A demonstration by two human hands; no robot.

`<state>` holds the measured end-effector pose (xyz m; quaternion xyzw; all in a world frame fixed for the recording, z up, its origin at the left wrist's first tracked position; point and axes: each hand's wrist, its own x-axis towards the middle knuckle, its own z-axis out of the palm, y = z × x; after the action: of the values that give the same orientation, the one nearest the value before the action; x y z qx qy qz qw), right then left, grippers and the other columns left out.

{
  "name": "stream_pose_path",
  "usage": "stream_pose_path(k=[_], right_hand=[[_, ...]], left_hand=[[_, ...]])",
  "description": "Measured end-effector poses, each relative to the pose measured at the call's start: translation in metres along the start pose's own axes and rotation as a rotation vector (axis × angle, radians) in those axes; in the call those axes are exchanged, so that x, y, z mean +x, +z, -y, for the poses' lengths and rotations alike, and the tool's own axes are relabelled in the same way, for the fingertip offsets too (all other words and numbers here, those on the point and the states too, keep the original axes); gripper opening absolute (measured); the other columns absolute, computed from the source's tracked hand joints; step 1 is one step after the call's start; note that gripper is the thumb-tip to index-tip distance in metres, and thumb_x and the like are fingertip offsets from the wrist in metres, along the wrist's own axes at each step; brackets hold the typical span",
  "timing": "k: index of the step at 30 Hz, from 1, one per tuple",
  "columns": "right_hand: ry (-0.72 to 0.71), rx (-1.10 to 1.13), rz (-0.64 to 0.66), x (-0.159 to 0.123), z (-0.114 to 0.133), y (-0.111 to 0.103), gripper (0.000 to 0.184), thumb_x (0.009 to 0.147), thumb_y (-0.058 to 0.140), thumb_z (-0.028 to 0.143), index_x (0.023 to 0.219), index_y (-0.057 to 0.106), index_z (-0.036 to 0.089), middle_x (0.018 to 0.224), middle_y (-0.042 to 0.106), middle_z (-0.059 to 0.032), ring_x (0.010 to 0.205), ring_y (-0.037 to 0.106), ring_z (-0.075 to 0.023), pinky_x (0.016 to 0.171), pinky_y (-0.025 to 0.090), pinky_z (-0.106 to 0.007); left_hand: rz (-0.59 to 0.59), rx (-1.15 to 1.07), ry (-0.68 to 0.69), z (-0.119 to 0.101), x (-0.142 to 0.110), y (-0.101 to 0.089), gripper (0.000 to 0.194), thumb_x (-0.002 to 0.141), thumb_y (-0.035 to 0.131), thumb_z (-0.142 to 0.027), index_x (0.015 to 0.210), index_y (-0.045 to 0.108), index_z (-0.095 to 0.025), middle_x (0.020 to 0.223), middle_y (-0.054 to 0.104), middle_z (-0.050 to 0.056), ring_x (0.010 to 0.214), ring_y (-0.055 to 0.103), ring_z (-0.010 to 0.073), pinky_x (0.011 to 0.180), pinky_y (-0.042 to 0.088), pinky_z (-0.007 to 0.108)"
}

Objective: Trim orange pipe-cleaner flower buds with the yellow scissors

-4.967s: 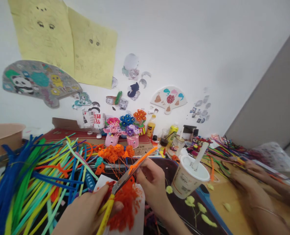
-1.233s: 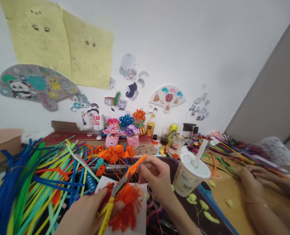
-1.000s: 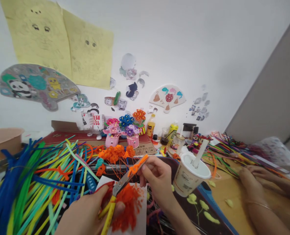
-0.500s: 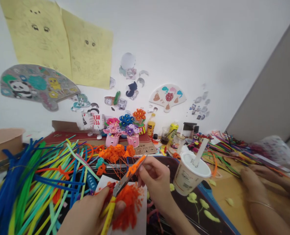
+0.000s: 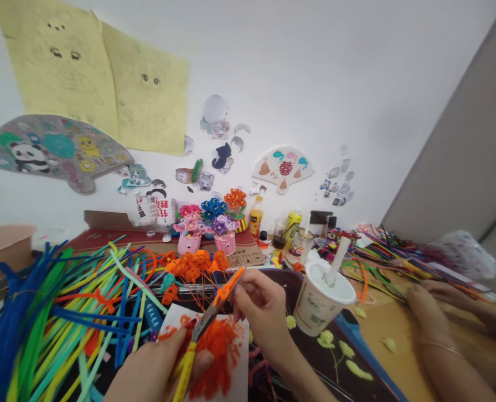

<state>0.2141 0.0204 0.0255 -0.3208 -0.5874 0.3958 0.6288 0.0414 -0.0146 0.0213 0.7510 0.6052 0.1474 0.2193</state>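
My left hand [image 5: 159,357] is closed around the yellow handles of a pair of scissors [image 5: 208,321], whose blades point up and to the right. A fuzzy orange pipe cleaner piece [image 5: 226,287] lies along the blades near their tips. My right hand [image 5: 260,301] pinches at that piece, its fingertips right beside the blade; the exact grip is partly hidden. Below the scissors, a sheet of white paper [image 5: 240,371] carries a heap of orange fluff [image 5: 216,357]. Just behind, orange pipe cleaner flowers [image 5: 193,265] on thin stems lie together.
Loose coloured pipe cleaners [image 5: 97,312] cover the left side. A lidded white cup [image 5: 321,298] with a wide straw stands right of my right hand. Finished flower pots [image 5: 189,243] and bottles [image 5: 255,215] line the wall. Another person's arms [image 5: 436,335] rest at the right.
Compared with five seconds ago, the orange piece shows less length past the blades, and my right hand is slightly lower. Over the last second the hands stay almost still; the view shifts slightly.
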Motion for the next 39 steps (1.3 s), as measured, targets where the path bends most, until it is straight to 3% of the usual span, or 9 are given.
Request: stream_pose_path(k=[5, 17, 22, 26, 29, 33, 39], right_hand=[[0.001, 0.006, 0.043, -0.004, 0.0, 0.004, 0.011, 0.079, 0.058, 0.02, 0.068, 0.057, 0.018, 0.054, 0.054, 0.0044, 0.039, 0.047, -0.0065, 0.04, 0.039, -0.018], [0.005, -0.057, 0.07, -0.002, 0.001, 0.001, 0.013, 0.079, 0.058, 0.022, 0.067, 0.057, 0.019, 0.055, 0.053, 0.004, 0.04, 0.047, -0.0075, 0.04, 0.039, -0.019], [-0.005, -0.074, 0.096, -0.001, 0.001, 0.002, 0.012, 0.079, 0.058, 0.022, 0.067, 0.059, 0.019, 0.055, 0.052, 0.0032, 0.044, 0.046, -0.0093, 0.042, 0.042, -0.021], [-0.013, -0.092, 0.087, -0.001, 0.001, 0.001, 0.011, 0.078, 0.058, 0.021, 0.068, 0.06, 0.018, 0.058, 0.056, 0.0017, 0.045, 0.046, -0.0098, 0.042, 0.043, -0.022], [-0.019, -0.106, 0.091, 0.0, 0.002, -0.001, 0.011, 0.078, 0.059, 0.021, 0.067, 0.06, 0.018, 0.058, 0.057, 0.0016, 0.044, 0.046, -0.0093, 0.041, 0.041, -0.022], [0.0, -0.096, 0.094, 0.001, 0.002, -0.003, 0.014, 0.079, 0.06, 0.024, 0.066, 0.058, 0.019, 0.053, 0.052, 0.0043, 0.041, 0.047, -0.0087, 0.04, 0.039, -0.021], [0.005, -0.131, 0.068, 0.004, 0.001, -0.01, 0.016, 0.079, 0.062, 0.028, 0.066, 0.058, 0.019, 0.052, 0.053, 0.0041, 0.04, 0.045, -0.0078, 0.038, 0.035, -0.02]], left_hand=[[0.01, -0.025, 0.043, 0.003, 0.001, 0.002, 0.043, 0.078, 0.035, -0.048, 0.096, 0.065, -0.022, 0.08, 0.078, 0.007, 0.073, 0.073, 0.0256, 0.064, 0.052, 0.03], [0.023, -0.031, 0.012, 0.004, 0.001, 0.002, 0.043, 0.08, 0.037, -0.043, 0.104, 0.067, -0.024, 0.092, 0.078, 0.007, 0.085, 0.073, 0.0266, 0.073, 0.053, 0.032], [0.034, -0.034, 0.0, -0.001, 0.0, -0.001, 0.043, 0.08, 0.035, -0.048, 0.092, 0.067, -0.024, 0.075, 0.076, 0.006, 0.07, 0.071, 0.0245, 0.067, 0.052, 0.03], [0.073, -0.073, 0.018, -0.004, 0.003, -0.002, 0.04, 0.078, 0.036, -0.046, 0.089, 0.068, -0.025, 0.076, 0.077, 0.005, 0.071, 0.071, 0.0235, 0.066, 0.051, 0.028], [0.028, -0.065, 0.041, 0.0, 0.002, 0.001, 0.038, 0.079, 0.037, -0.046, 0.086, 0.068, -0.025, 0.074, 0.077, 0.003, 0.067, 0.071, 0.0217, 0.06, 0.048, 0.026], [-0.062, -0.014, 0.05, 0.002, 0.0, 0.003, 0.035, 0.081, 0.041, -0.046, 0.067, 0.065, -0.025, 0.056, 0.07, 0.001, 0.054, 0.066, 0.0187, 0.056, 0.045, 0.024], [-0.029, -0.074, -0.031, 0.001, -0.003, -0.011, 0.033, 0.079, 0.044, -0.049, 0.062, 0.057, -0.024, 0.048, 0.062, -0.002, 0.048, 0.061, 0.0159, 0.048, 0.04, 0.021]])
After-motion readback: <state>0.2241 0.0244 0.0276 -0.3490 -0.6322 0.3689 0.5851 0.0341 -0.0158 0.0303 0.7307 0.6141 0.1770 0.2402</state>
